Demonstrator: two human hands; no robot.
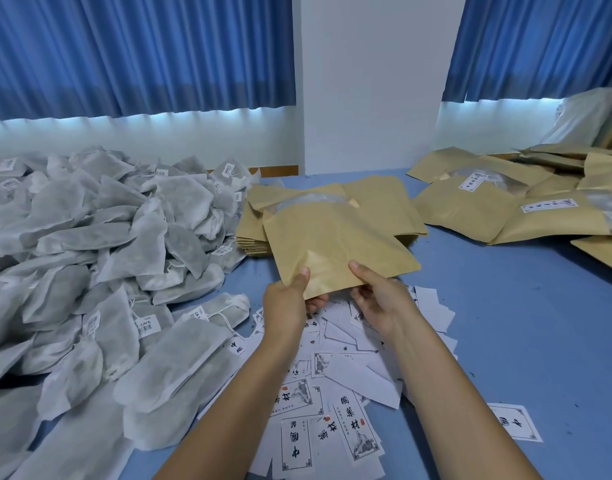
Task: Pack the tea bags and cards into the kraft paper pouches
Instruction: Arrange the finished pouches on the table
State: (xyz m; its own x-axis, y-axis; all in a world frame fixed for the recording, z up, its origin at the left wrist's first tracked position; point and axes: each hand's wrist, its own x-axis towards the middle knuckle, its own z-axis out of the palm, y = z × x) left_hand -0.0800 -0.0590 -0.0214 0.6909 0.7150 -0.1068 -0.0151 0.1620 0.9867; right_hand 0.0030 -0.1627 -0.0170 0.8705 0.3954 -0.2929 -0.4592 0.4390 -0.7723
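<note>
Holding a flat, square, tan kraft paper pouch (335,251) clear of the blue desk (505,323) by its near edge, tilted, with its far edge over the stack behind. Pinching the near left corner with the left hand (287,303), thumb on top, fingers (316,301) curled underneath. Pinching the near edge further right with the right hand (377,299) in the same way, thumb on top of the paper and the rest curled below it. Directly beneath both hands, a loose scatter of white printed cards (332,393) with black characters, spread flat on the desk. To the left, a high heap of grey-white mesh tea bags (90,254) with small tags on strings, overlapping the cards' left edge. Just behind the held pouch, a stack of flat kraft pouches (384,202). At far right, well apart, a spread of windowed kraft pouches (488,209) with white labels. Beyond the desk, pleated blue curtains (124,53) either side of a white wall (366,81).
</note>
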